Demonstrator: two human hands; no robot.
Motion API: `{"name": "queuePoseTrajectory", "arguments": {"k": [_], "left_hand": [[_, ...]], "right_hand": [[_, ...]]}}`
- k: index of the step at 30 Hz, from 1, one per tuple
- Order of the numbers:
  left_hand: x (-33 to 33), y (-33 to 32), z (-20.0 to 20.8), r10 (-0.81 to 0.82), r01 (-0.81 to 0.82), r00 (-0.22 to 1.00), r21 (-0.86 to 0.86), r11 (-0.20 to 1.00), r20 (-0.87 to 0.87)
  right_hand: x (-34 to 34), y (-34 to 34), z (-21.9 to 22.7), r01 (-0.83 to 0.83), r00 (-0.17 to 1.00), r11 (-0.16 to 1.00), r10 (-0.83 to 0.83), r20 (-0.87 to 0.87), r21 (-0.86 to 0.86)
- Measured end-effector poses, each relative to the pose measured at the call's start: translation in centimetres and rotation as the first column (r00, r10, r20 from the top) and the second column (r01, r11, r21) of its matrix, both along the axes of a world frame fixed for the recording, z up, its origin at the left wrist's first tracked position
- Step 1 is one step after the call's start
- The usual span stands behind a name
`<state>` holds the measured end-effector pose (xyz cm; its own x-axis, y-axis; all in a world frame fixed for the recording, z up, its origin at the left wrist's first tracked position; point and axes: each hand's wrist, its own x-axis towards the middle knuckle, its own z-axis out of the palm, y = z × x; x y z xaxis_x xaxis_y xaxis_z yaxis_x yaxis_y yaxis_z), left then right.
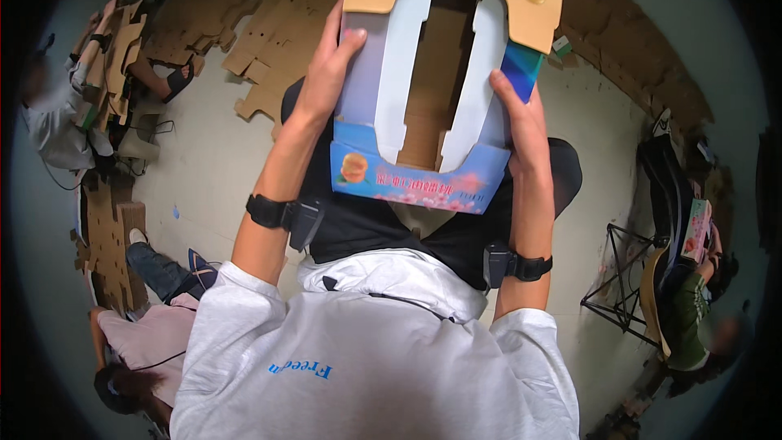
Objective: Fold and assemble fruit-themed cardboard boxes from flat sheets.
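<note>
A printed cardboard fruit box point(415, 183) is held up in front of me above my lap, with peach pictures and blossoms on its blue and orange end panels. Two pale side flaps fold inward, leaving a long gap that shows the brown inside. My left hand point(330, 73) grips the box's left side, thumb on the outer face and fingers hidden behind. On the opposite side my right hand point(525, 126) holds the box the same way, its thumb lying near the blue corner. Both wrists wear black bands with small modules.
Flattened brown cardboard sheets point(273, 41) lie on the floor ahead to the left, and more cardboard point(627, 41) lies ahead to the right. People sit at both sides; one at right holds a printed box point(696, 232). A black metal frame point(623, 285) stands at right.
</note>
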<state>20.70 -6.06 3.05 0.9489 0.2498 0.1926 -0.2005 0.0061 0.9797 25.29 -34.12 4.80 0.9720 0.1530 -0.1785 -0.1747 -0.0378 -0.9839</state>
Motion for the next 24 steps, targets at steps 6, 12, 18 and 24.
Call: {"name": "queuePoseTrajectory", "arguments": {"k": [6,12,18,24], "left_hand": [[-2.0,-0.7,1.1,0.016,-0.015,0.999,0.006,1.0,-0.044],[-0.8,-0.8,4.0,-0.205,0.232,0.968,-0.209,0.95,0.142],[1.1,-2.8,-10.9,-0.059,0.126,0.976,0.322,0.938,-0.212],[-3.7,-12.1,-34.3,-0.166,0.947,0.318,0.307,0.093,-0.933]], "right_hand": [[-1.4,0.0,1.6,0.048,0.998,0.999,-0.048,0.029,-0.019],[0.9,-7.4,4.5,0.255,0.943,0.961,-0.271,0.19,0.108],[3.7,-18.5,1.3,0.339,0.933,0.737,-0.343,-0.108,0.585],[5.2,-23.8,-9.2,0.435,0.897,0.659,-0.377,-0.231,0.613]]}}
